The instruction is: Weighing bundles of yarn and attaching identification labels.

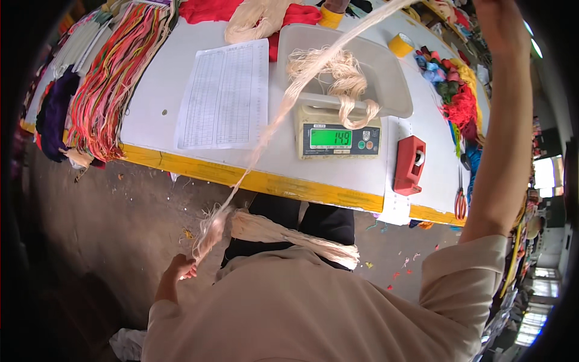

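Observation:
A long strand of cream yarn (pixel 289 99) stretches diagonally over the table, from low on the left to beyond the top edge. At its lower, frayed end, my left hand (pixel 182 266) is closed on the yarn, beside my lap. My right hand (pixel 503 27) is raised high at the upper right; its fingers are cut off by the frame, so its grip is hidden. Another cream yarn bundle (pixel 295 235) lies across my thighs. More cream yarn (pixel 347 75) sits in a translucent plastic tray (pixel 389 90) on a lit digital scale (pixel 341 136), one loop hanging over the front rim.
A printed sheet (pixel 223 96) lies left of the scale. To its right are a red tape dispenser (pixel 410 166), red-handled scissors (pixel 460 205) and a yellow tape roll (pixel 401 45). Colourful yarn hanks (pixel 114 72) hang over the yellow table edge (pixel 241 178); more yarn (pixel 458 102) is piled right.

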`<action>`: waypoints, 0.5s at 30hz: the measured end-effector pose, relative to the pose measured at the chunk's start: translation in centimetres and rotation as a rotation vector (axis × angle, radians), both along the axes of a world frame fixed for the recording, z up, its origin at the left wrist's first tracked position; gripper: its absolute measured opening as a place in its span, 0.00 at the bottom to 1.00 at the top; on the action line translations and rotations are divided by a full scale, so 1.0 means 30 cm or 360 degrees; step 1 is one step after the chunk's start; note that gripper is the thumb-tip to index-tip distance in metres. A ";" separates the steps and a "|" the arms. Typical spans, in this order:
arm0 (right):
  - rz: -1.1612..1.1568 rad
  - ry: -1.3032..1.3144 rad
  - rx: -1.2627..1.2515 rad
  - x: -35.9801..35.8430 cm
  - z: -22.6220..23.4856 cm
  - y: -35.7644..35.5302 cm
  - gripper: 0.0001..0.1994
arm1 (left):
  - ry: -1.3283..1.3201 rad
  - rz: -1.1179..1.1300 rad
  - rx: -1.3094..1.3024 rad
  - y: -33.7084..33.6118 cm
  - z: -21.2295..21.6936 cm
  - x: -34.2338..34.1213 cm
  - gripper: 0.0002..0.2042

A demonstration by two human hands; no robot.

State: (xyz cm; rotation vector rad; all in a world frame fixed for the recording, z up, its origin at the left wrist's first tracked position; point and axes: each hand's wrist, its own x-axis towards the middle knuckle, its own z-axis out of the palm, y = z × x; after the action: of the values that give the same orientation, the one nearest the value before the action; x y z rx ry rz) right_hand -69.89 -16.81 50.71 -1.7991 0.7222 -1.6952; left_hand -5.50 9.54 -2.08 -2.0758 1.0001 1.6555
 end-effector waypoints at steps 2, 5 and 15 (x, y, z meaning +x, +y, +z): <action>0.0089 0.0389 0.0099 0.008 -0.099 0.020 0.11 | 0.0189 0.0208 -0.0077 -0.031 0.029 -0.064 0.13; -0.0656 0.1295 0.0132 0.089 -0.465 0.219 0.07 | 0.0555 0.0587 -0.0267 -0.116 0.121 -0.217 0.11; -0.1267 0.1658 -0.0101 0.242 -0.830 0.478 0.19 | 0.2998 0.0413 0.0114 -0.275 0.698 -0.773 0.25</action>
State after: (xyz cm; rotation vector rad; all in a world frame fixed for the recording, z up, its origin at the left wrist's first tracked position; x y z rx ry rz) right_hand -62.63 -2.47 25.81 -2.6227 2.0322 -1.0100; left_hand -28.69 1.30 18.87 0.0407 0.8420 3.5155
